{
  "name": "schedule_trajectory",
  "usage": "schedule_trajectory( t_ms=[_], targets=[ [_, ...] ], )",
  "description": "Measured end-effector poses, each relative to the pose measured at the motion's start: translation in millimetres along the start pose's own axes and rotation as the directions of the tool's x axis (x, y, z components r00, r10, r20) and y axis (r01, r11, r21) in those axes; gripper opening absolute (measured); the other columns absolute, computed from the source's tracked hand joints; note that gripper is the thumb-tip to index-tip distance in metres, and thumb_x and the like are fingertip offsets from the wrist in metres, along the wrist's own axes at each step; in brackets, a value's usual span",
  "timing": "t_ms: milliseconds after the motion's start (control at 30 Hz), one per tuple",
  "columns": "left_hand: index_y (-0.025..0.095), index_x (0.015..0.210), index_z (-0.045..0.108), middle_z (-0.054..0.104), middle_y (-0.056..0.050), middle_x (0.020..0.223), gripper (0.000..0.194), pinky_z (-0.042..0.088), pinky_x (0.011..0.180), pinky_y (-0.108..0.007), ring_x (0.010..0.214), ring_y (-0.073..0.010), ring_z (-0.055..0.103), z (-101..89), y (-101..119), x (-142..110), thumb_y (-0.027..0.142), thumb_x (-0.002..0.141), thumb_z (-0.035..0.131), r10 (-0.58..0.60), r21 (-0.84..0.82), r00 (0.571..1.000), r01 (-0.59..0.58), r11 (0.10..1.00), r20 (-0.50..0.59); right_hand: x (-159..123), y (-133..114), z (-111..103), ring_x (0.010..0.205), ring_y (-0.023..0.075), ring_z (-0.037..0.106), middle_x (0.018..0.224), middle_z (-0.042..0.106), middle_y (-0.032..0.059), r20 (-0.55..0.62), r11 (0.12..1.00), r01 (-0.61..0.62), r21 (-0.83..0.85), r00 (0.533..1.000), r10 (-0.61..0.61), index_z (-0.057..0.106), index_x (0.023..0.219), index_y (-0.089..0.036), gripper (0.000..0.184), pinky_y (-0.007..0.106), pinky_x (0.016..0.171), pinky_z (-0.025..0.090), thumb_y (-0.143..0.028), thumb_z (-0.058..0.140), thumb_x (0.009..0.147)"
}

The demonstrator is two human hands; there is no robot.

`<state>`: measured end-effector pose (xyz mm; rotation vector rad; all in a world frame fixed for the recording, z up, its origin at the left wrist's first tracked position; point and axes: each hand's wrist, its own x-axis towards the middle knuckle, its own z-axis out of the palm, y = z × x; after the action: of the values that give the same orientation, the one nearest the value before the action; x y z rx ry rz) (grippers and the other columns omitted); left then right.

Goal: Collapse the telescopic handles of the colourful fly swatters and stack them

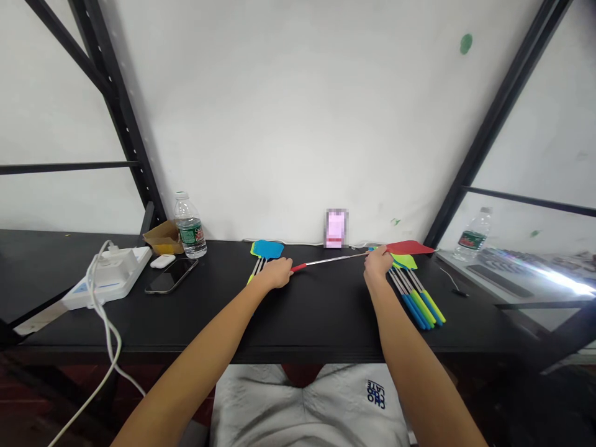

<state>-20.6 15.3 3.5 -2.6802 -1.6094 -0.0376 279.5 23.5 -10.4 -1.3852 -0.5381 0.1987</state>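
Stretched out between my hands is a red fly swatter with a thin metal shaft. My left hand is closed around its red handle. At the other end my right hand grips the shaft just below the red flap. Under and beside my right wrist lie several fly swatters with blue, green and yellow handles, their flaps partly hidden by my hand. Behind my left hand lie more fly swatters with blue and yellow-green flaps; my left hand and forearm cover part of their handles.
On the left of the black table are a white power strip with cables, a phone, a white case, a cardboard box and a water bottle. A blurred upright screen leans on the wall. Another bottle stands right.
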Motion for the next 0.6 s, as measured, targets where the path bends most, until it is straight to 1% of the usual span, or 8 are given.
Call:
schedule_trajectory(
  t_ms=[167,300,433,600],
  targets=[
    [0.017,0.107,0.055,0.061,-0.015,0.115,0.03,0.048,0.084,-0.038,0.103,-0.0285,0.062,1.6,-0.2,0.2,0.039,0.095,0.039,0.015,0.014,0.999,-0.015,1.0,-0.029,2.7,0.6,-0.9,0.048,0.0224,0.056,0.046,0.053,0.0049,0.041,0.999,0.037,0.039,0.998,-0.039,0.064,0.078,-0.015,0.051,0.033,0.051,0.045,-0.046,0.027,0.095],
    [0.018,0.104,0.057,0.061,-0.014,0.113,0.034,0.048,0.083,-0.036,0.101,-0.0275,0.062,1.4,-0.4,-0.3,0.046,0.094,0.039,0.028,-0.009,0.999,-0.028,1.0,-0.035,4.7,1.4,-1.0,0.045,0.021,0.053,0.046,0.052,0.0044,0.021,0.999,0.02,0.045,1.0,-0.021,0.063,0.078,-0.015,0.05,0.032,0.048,0.044,-0.048,0.028,0.094],
    [0.019,0.102,0.057,0.061,-0.014,0.111,0.037,0.048,0.08,-0.036,0.097,-0.0276,0.063,0.2,-0.2,-1.9,0.05,0.094,0.039,0.028,-0.025,0.999,-0.028,0.999,-0.033,5.0,1.4,-0.8,0.045,0.02,0.052,0.047,0.052,0.0036,0.06,0.995,0.057,0.079,0.996,-0.062,0.062,0.078,-0.016,0.05,0.031,0.048,0.044,-0.049,0.027,0.094],
    [0.019,0.102,0.057,0.062,-0.013,0.11,0.039,0.048,0.078,-0.034,0.096,-0.0269,0.063,-0.6,-0.1,-2.8,0.053,0.093,0.039,0.029,-0.023,0.999,-0.03,0.999,-0.035,3.4,1.1,1.0,0.045,0.0195,0.052,0.047,0.054,0.004,0.019,0.997,-0.021,0.079,1.0,0.02,0.062,0.077,-0.016,0.047,0.03,0.047,0.044,-0.046,0.03,0.093]
  ],
)
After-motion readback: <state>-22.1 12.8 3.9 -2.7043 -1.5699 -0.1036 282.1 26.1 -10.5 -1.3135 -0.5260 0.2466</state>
